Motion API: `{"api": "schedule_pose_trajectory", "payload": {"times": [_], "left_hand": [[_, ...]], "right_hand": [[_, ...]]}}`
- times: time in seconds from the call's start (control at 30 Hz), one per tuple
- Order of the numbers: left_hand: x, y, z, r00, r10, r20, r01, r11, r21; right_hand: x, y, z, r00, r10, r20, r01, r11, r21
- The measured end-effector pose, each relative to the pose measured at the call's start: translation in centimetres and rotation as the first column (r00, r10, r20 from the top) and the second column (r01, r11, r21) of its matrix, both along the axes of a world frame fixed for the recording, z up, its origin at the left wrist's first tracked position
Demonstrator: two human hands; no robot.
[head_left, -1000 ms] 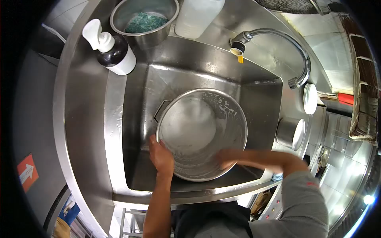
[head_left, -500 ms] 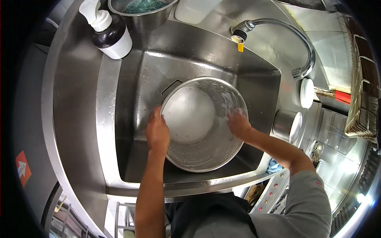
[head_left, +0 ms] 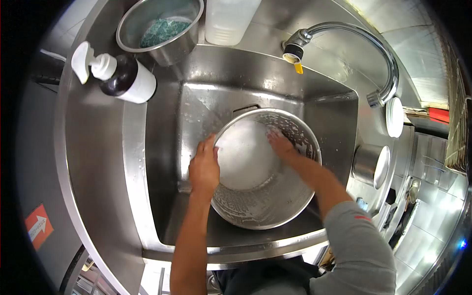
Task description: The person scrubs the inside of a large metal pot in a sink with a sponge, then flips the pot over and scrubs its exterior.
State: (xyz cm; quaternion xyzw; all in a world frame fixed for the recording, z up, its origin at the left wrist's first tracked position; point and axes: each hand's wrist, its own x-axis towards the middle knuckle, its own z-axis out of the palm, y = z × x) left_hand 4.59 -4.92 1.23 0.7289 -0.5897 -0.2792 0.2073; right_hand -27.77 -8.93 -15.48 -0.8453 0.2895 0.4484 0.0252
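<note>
A large metal pot (head_left: 255, 196) with soap suds inside stands in the steel sink (head_left: 196, 108), its handle (head_left: 246, 110) at the back rim. My left hand (head_left: 205, 167) grips the pot's left rim, fingers outside and thumb at the edge. Inside the pot, my right hand (head_left: 281, 142) is against the inner wall near the back right, its fingers bent and pressed together; whatever they hold, if anything, is too small to make out.
A pump bottle (head_left: 129, 78) and a metal bowl (head_left: 169, 51) with a green scrubber (head_left: 163, 32) stand at the back left. Beside them is a translucent container (head_left: 231, 19). The faucet (head_left: 388, 54), white lids (head_left: 394, 117) and a small pot (head_left: 366, 162) are on the right.
The pot has turned, bringing its handle from the left towards the back. My right hand has moved from the pot's right wall towards the back of its inside. My left hand still holds the rim.
</note>
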Motion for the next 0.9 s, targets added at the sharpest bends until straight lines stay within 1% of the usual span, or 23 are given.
{"api": "schedule_pose_trajectory", "payload": {"times": [0.03,0.07,0.1,0.13,0.17,0.2,0.23,0.27,0.3,0.37,0.4,0.47,0.5,0.57,0.6,0.63,0.67,0.73,0.77,0.8,0.83,0.87,0.9], "left_hand": [[0.0,0.6,0.2,0.997,0.074,-0.002,-0.074,0.997,0.015],[-0.1,0.8,0.3,0.998,0.069,0.009,-0.069,0.998,0.01],[0.0,0.9,0.3,0.996,0.089,0.024,-0.09,0.995,0.035],[0.2,1.0,0.2,0.993,0.112,0.037,-0.114,0.992,0.061],[0.2,1.1,-0.1,0.993,0.107,0.042,-0.11,0.992,0.059],[0.1,1.6,-0.7,0.992,0.118,0.045,-0.118,0.993,-0.016],[-0.1,1.9,-1.0,0.991,0.124,0.044,-0.12,0.988,-0.094],[-0.2,2.3,-1.0,0.992,0.116,0.044,-0.113,0.992,-0.06],[-0.2,2.3,-0.5,0.992,0.118,0.045,-0.115,0.991,-0.072],[-0.1,2.5,0.5,0.985,0.159,-0.059,-0.16,0.987,-0.006],[-0.1,2.5,0.7,0.984,0.174,-0.027,-0.174,0.985,-0.008],[0.6,3.0,-0.2,0.982,0.185,-0.03,-0.186,0.982,-0.031],[0.9,3.2,-0.6,0.979,0.197,-0.045,-0.199,0.979,-0.051],[1.1,3.4,-0.7,0.978,0.208,-0.03,-0.209,0.977,-0.041],[1.1,3.6,-0.8,0.974,0.227,-0.014,-0.228,0.972,-0.065],[1.1,3.9,-0.9,0.969,0.247,-0.001,-0.247,0.965,-0.087],[1.2,4.0,-0.9,0.969,0.248,-0.008,-0.247,0.965,-0.088],[1.0,3.9,-1.0,0.966,0.257,0.014,-0.256,0.966,-0.038],[0.9,3.9,-0.9,0.966,0.259,0.004,-0.259,0.965,-0.049],[0.7,3.9,-0.9,0.968,0.248,-0.018,-0.249,0.967,-0.046],[0.6,3.9,-0.8,0.97,0.241,-0.036,-0.242,0.969,-0.041],[0.5,3.7,-0.6,0.968,0.249,-0.033,-0.25,0.967,-0.049],[0.5,3.5,-0.3,0.971,0.239,-0.021,-0.24,0.97,-0.031]], "right_hand": [[0.1,-0.3,-3.2,0.996,0.089,-0.01,-0.089,0.992,-0.093],[0.1,3.0,-6.2,0.988,-0.122,0.098,0.145,0.949,-0.278],[0.7,7.7,-8.0,0.921,-0.306,0.241,0.383,0.822,-0.421],[3.8,10.2,-5.6,0.728,-0.661,0.182,0.685,0.692,-0.228],[7.2,12.4,-3.4,0.431,-0.901,0.039,0.901,0.429,-0.062],[8.5,14.9,-5.9,0.312,-0.919,-0.24,0.95,0.298,0.094],[11.0,15.0,-6.0,0.3,-0.923,-0.239,0.954,0.286,0.093],[14.0,14.3,-6.4,0.297,-0.947,-0.126,0.941,0.267,0.209],[17.2,13.1,-6.6,0.285,-0.958,-0.01,0.907,0.267,0.326],[21.6,11.0,-6.5,0.217,-0.955,0.203,0.783,0.295,0.548],[22.5,9.0,-5.5,0.181,-0.932,0.314,0.782,0.33,0.529],[22.6,4.1,-5.5,0.274,-0.802,0.532,0.745,0.526,0.41],[21.1,2.5,-5.9,0.394,-0.677,0.622,0.683,0.668,0.294],[17.6,0.7,-3.5,0.316,-0.659,0.682,0.752,0.612,0.243],[14.8,1.3,-4.1,0.543,-0.476,0.692,0.668,0.744,-0.012],[11.7,2.2,-5.5,0.735,-0.263,0.625,0.515,0.816,-0.262],[7.9,3.9,-8.6,0.538,-0.493,0.684,0.736,0.67,-0.097],[5.4,8.0,-6.6,0.48,-0.72,0.501,0.83,0.558,0.005],[5.7,10.3,-3.1,0.64,-0.717,0.276,0.752,0.659,-0.031],[5.8,13.4,-4.2,0.545,-0.763,0.347,0.754,0.627,0.194],[5.7,15.4,-6.1,0.44,-0.81,0.388,0.701,0.58,0.415],[8.0,15.0,-4.6,0.632,-0.634,0.445,0.524,0.773,0.356],[11.1,14.7,-3.1,0.772,-0.415,0.482,0.308,0.907,0.287]]}}
